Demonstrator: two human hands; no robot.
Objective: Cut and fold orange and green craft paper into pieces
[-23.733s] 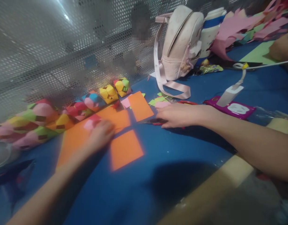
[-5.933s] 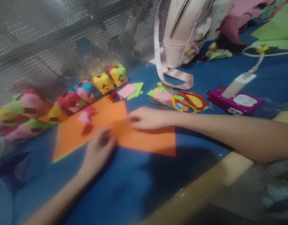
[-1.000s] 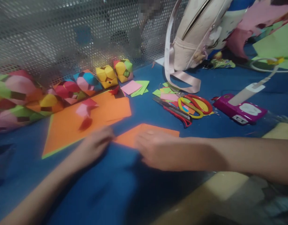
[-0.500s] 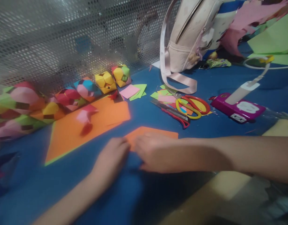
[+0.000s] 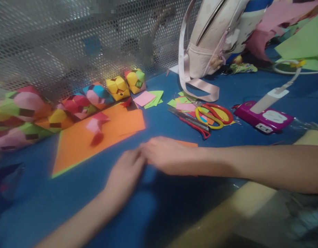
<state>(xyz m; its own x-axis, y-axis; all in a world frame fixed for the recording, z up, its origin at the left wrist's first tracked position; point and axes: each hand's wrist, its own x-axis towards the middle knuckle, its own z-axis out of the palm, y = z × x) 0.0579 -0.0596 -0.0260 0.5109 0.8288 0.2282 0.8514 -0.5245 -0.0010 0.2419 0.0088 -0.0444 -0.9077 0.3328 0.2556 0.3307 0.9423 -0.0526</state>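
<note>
A piece of orange paper [image 5: 186,143] lies on the blue surface, mostly covered by my right hand [image 5: 165,155]. That hand is bent over the paper, its fingers closed together at the left end. My left hand [image 5: 127,167] pinches the same end, and its fingertips meet those of the right hand. Blur and the right hand hide exactly how the paper is gripped. Left of my hands rest larger orange sheets [image 5: 71,148] with a green edge beneath. A small pink and red folded paper piece [image 5: 95,125] sits on them.
Several colourful folded paper balls [image 5: 117,88] line the perforated metal panel [image 5: 109,38]. Scissors [image 5: 213,115] and a red craft knife [image 5: 191,124] lie on paper scraps. Further right are a purple power adapter [image 5: 264,117] with a white plug and a pale backpack [image 5: 205,44].
My right hand has slid left and slightly away along the orange paper, now covering more of it and reaching the left fingertips. The left hand has barely moved.
</note>
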